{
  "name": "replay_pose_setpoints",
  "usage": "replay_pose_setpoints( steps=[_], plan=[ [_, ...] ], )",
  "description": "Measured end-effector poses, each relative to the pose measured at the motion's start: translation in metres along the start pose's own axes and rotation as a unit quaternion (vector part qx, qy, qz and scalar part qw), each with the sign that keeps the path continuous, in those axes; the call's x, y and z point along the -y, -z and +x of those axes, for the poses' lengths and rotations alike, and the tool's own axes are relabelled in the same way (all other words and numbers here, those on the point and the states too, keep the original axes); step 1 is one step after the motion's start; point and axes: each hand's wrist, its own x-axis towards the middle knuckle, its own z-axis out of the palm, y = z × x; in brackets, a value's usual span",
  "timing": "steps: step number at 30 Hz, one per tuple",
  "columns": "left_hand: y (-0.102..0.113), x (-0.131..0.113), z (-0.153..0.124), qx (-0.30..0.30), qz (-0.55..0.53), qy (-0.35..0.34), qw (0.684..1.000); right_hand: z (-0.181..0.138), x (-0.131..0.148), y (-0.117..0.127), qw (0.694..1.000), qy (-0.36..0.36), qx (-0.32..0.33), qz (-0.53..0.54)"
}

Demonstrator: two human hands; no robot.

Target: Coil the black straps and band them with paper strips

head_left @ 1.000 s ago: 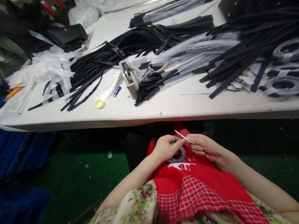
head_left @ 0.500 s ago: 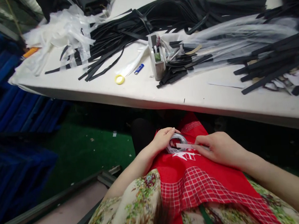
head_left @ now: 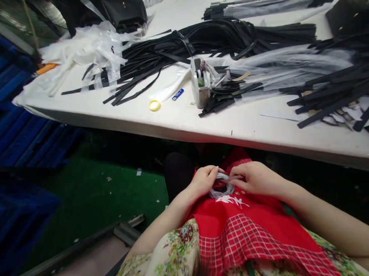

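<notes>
Over my lap, my left hand [head_left: 206,179] is closed on the left side of a clear, greyish ring that looks like a roll of tape [head_left: 222,193]. My right hand [head_left: 254,178] pinches a thin pale strip [head_left: 236,177] at the roll's right side. Whether the strip is still joined to the roll I cannot tell. Both hands rest close above a red apron [head_left: 254,217] with white printing.
Ahead, the white table [head_left: 133,120] carries a tape dispenser [head_left: 200,85], a blue battery [head_left: 178,94], a yellow ring [head_left: 154,105] and bundled black strips [head_left: 222,35]. Crumpled clear plastic [head_left: 88,48] lies at left. A black bag [head_left: 125,12] stands behind it. Blue pallets [head_left: 18,135] are stacked at far left.
My right hand has moved left, closer to the roll, and the strip shows less between its fingers. My left hand keeps its hold. The view has tilted up slightly.
</notes>
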Motion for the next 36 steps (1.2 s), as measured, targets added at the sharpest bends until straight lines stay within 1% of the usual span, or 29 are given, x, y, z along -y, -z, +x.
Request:
replay_pose_setpoints(
  steps=[2, 4, 7, 9, 12, 14, 16, 17, 18, 21, 22, 24, 27, 30, 33, 36],
  plan=[
    [0.003, -0.002, -0.002, 0.004, 0.000, -0.019, 1.000, -0.004, -0.006, -0.002, 0.997, -0.006, -0.040, 0.067],
    [0.005, -0.008, -0.004, 0.011, 0.029, -0.064, 0.997, -0.001, -0.011, -0.007, 0.989, -0.026, -0.078, 0.123],
    [0.005, -0.018, -0.009, 0.019, 0.088, -0.124, 0.988, 0.008, -0.019, -0.018, 0.964, -0.060, -0.101, 0.239],
    [0.002, -0.022, -0.012, 0.011, 0.107, -0.141, 0.984, 0.015, -0.027, -0.027, 0.934, -0.084, -0.110, 0.329],
    [-0.003, -0.024, -0.016, 0.001, 0.099, -0.166, 0.981, 0.021, -0.039, -0.045, 0.877, -0.138, -0.120, 0.444],
    [-0.005, -0.024, -0.018, 0.001, 0.095, -0.189, 0.977, 0.023, -0.044, -0.058, 0.838, -0.163, -0.093, 0.512],
    [-0.007, -0.024, -0.019, -0.008, 0.097, -0.205, 0.974, 0.023, -0.044, -0.066, 0.811, -0.164, -0.065, 0.557],
    [-0.008, -0.024, -0.020, -0.018, 0.100, -0.208, 0.973, 0.023, -0.042, -0.067, 0.811, -0.157, -0.066, 0.559],
    [-0.009, -0.024, -0.020, -0.033, 0.106, -0.206, 0.972, 0.021, -0.039, -0.067, 0.824, -0.144, -0.083, 0.542],
    [-0.013, -0.022, -0.021, -0.095, 0.123, -0.163, 0.974, 0.015, -0.029, -0.057, 0.895, -0.082, -0.167, 0.406],
    [-0.015, -0.021, -0.020, -0.113, 0.121, -0.140, 0.976, 0.013, -0.025, -0.053, 0.913, -0.062, -0.188, 0.358],
    [-0.019, -0.019, -0.019, -0.141, 0.105, -0.108, 0.978, 0.009, -0.021, -0.047, 0.929, -0.044, -0.198, 0.309],
    [-0.023, -0.017, -0.018, -0.157, 0.089, -0.108, 0.978, 0.005, -0.021, -0.042, 0.926, -0.059, -0.152, 0.339],
    [-0.024, -0.018, -0.018, -0.160, 0.100, -0.119, 0.975, 0.004, -0.025, -0.038, 0.907, -0.043, -0.094, 0.408],
    [-0.024, -0.020, -0.020, -0.162, 0.115, -0.118, 0.973, 0.005, -0.028, -0.033, 0.896, -0.042, -0.065, 0.437],
    [-0.024, -0.020, -0.022, -0.162, 0.092, -0.097, 0.978, 0.008, -0.031, -0.030, 0.888, -0.060, -0.037, 0.454]
  ],
)
